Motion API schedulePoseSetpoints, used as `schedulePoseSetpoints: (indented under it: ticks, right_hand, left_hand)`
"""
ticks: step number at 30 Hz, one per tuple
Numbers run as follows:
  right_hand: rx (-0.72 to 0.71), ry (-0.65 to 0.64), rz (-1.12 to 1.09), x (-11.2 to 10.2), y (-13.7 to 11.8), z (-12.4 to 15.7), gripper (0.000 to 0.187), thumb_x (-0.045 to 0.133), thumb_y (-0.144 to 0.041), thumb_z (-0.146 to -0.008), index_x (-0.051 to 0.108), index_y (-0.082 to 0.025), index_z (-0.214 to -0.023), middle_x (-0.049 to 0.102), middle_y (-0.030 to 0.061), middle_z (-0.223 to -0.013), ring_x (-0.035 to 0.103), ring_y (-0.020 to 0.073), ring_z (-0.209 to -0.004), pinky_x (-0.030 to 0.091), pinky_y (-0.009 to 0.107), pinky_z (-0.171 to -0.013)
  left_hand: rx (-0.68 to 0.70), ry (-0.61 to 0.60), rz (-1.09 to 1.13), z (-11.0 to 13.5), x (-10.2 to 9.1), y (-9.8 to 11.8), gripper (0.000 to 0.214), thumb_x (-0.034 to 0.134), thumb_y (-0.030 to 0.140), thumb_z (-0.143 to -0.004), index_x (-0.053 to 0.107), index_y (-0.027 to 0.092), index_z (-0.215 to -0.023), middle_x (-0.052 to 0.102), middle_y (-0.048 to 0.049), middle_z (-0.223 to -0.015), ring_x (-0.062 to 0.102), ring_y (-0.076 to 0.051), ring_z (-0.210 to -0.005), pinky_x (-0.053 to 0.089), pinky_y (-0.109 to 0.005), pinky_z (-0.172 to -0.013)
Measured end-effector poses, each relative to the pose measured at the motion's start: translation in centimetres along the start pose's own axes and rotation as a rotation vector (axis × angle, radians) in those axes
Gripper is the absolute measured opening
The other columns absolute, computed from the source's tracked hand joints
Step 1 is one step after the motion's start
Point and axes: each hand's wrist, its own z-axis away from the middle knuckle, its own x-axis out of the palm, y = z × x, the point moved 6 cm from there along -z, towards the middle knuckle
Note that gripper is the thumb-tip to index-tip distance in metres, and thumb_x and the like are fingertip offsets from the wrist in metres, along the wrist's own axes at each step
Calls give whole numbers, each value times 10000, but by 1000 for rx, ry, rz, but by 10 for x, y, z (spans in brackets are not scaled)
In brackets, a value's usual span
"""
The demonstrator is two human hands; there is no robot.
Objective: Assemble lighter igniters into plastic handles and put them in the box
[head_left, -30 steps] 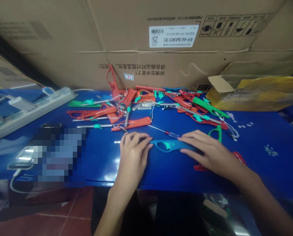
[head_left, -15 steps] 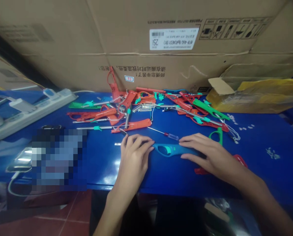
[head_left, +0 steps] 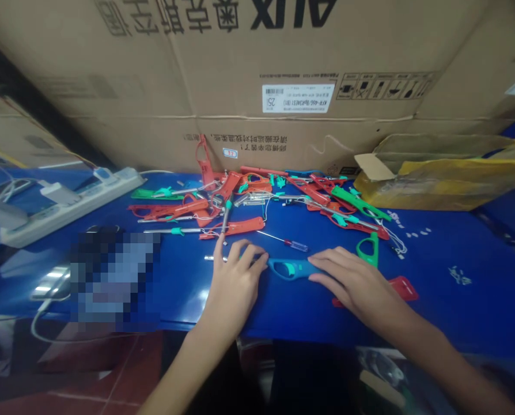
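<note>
A blue lighter body (head_left: pixel 290 268) with a teal trigger lies on the blue table (head_left: pixel 439 271) near its front edge. My left hand (head_left: pixel 235 279) is curled over its left end, where a thin metal tube (head_left: pixel 209 258) sticks out; the index finger points away from me. My right hand (head_left: pixel 352 282) holds the handle end between thumb and fingers. A small screwdriver (head_left: pixel 287 242) with a red and clear handle lies just behind the lighter.
A pile of red and green lighter parts (head_left: pixel 279 199) covers the table's back. A green handle (head_left: pixel 368 249) and red piece (head_left: pixel 402 286) lie by my right hand. A white power strip (head_left: pixel 74 202) sits left, large cardboard boxes (head_left: pixel 283 69) behind, a yellow bag (head_left: pixel 447 176) right.
Both hands stay on the blue lighter. My left index finger has straightened away from me. The view has pulled back and tilted up, showing more of the box.
</note>
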Motion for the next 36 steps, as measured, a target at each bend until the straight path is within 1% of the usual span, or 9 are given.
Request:
schedulePoseSetpoints:
  ticks: [8,13,15,19,22,25,29,33,36]
  right_hand:
    - [-33,56,66,-2,-8,1,288,538,-325,-1020,675,-172,-1222,736,122,-1185,679,287,-1065,550,462,-921]
    - [-153,65,268,-5,-21,-1,245,508,-245,-1017,695,-138,-1133,765,126,-1020,706,296,-919,513,468,-858]
    - [-178,118,303,-7,-26,0,265,508,-296,-1033,702,-135,-1115,778,123,-981,724,280,-867,512,417,-791]
    - [-133,198,298,-9,-33,5,343,462,-385,-1057,708,-146,-1077,791,101,-924,740,239,-798,514,374,-750]
    - [-81,237,246,-10,-41,9,351,443,-407,-1063,700,-168,-1069,795,79,-890,745,223,-776,537,368,-774]
    - [-32,308,111,-11,-51,12,332,435,-412,-1064,680,-188,-1084,803,74,-918,761,227,-800,573,369,-807]
    - [69,256,-208,-2,-67,14,298,451,-433,-1053,672,-233,-1059,803,54,-926,771,221,-802,616,330,-737]
    - [172,217,-403,7,-86,20,264,475,-431,-1038,678,-276,-1106,806,44,-951,782,242,-823,638,336,-734]
    - [257,224,-523,14,-96,22,228,524,-429,-1014,678,-279,-1092,806,32,-970,781,229,-857,632,282,-725]
  left_hand:
    - [-22,40,41,6,-4,0,163,576,185,-999,728,224,-1046,740,-27,-1079,569,-300,-1198,30,-744,-1209]
    - [43,3,90,7,-15,-10,163,583,200,-1002,723,253,-1067,735,-25,-1099,577,-281,-1198,55,-747,-1210]
    - [34,51,64,10,-25,-14,168,597,205,-995,710,268,-1103,677,-54,-1256,552,-298,-1259,101,-745,-1205]
    - [-161,368,174,31,-52,-14,477,657,246,-961,506,288,-1412,280,-134,-1611,297,-365,-1496,268,-641,-1208]
    - [-285,700,508,57,-59,-5,387,561,333,-1015,494,310,-1396,477,-107,-1413,520,-286,-1295,481,-487,-1065]
    - [-525,524,1039,58,-24,-1,370,551,415,-1025,501,296,-1372,584,-96,-1340,638,-217,-1079,560,-354,-868]
    - [-480,226,1662,34,3,19,557,658,535,-943,498,261,-1401,661,-112,-1343,660,-251,-1178,510,-409,-1037]
    - [-379,260,1839,26,1,29,493,813,452,-834,611,237,-1229,787,-37,-954,746,-216,-913,473,-429,-1083]
    - [-390,330,1960,29,-1,32,284,779,388,-882,624,232,-1063,746,19,-785,735,-173,-744,514,-432,-1028]
